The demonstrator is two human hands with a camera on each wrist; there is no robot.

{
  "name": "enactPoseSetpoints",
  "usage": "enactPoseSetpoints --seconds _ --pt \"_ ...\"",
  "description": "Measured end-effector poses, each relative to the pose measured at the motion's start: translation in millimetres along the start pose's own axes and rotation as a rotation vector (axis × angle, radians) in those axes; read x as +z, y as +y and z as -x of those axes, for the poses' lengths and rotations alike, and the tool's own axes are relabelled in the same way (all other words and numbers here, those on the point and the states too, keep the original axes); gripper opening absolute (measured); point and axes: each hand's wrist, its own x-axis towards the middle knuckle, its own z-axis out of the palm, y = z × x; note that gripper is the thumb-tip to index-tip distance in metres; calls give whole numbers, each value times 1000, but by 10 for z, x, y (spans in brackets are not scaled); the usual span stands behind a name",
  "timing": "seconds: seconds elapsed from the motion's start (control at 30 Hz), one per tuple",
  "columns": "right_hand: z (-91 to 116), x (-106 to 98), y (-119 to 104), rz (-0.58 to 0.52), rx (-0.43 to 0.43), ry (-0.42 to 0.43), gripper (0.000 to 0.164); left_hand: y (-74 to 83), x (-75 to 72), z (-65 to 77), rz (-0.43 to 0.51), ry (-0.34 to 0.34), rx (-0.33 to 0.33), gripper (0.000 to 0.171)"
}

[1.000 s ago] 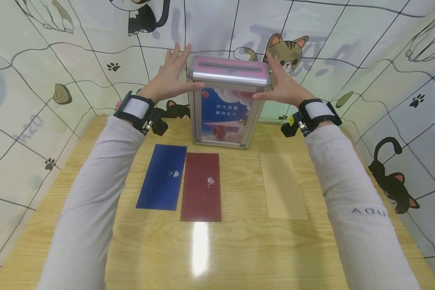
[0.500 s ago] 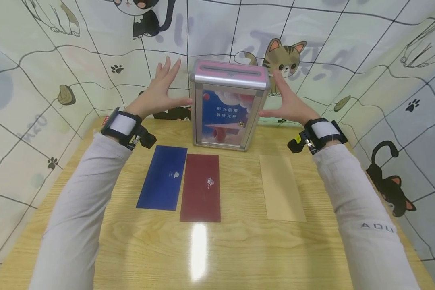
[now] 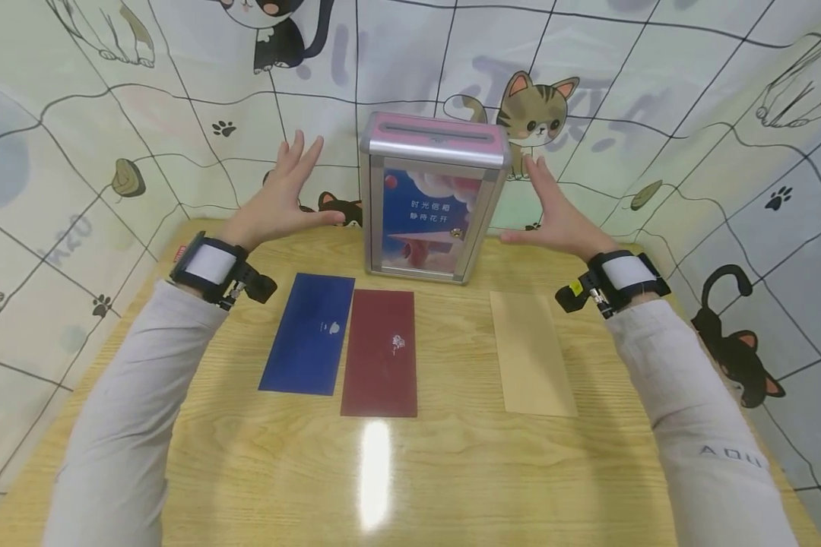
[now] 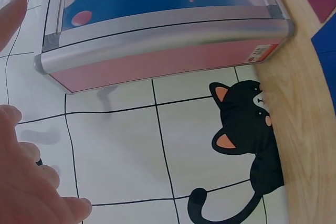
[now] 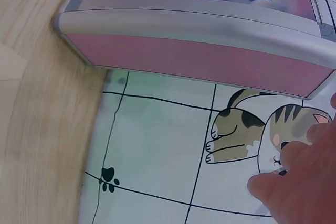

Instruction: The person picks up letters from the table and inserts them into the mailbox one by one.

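Note:
A pink and silver letter box (image 3: 434, 205) with a slot in its top and a small lock on its front stands upright at the back of the table. To its left my left hand (image 3: 277, 199) hovers with fingers spread, apart from the box. My right hand (image 3: 559, 216) is held on the other side, thumb and fingers wide, also off the box. Both wrist views show the box's pink side (image 4: 157, 59) with a gap before the fingers. A blue envelope (image 3: 308, 334) and a dark red envelope (image 3: 379, 353) lie in front, and a tan envelope (image 3: 534, 353) lies to the right.
The wooden table (image 3: 438, 471) reaches back to a cloth backdrop (image 3: 410, 61) printed with cats and grid lines, which hangs behind and along both sides. A bright light reflection falls on the table's front middle.
Both hands have drawn away from the letter box, outward and down toward me, from beside its upper edges. The box and the envelopes stay in place.

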Motion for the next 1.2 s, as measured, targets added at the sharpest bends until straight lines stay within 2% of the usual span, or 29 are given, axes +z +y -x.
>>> enactPoseSetpoints --seconds 0.27,0.5,0.77,1.2 --pt "206 107 98 23 22 -42 111 -115 112 204 -46 -25 5 103" --pt "402 216 170 50 53 -85 113 -246 209 382 -37 -39 -36 103" --pt "607 341 350 73 72 -97 112 -412 413 571 -75 -87 -46 106" --pt "875 586 575 -21 117 -150 113 -586 793 781 -72 -137 -32 108"
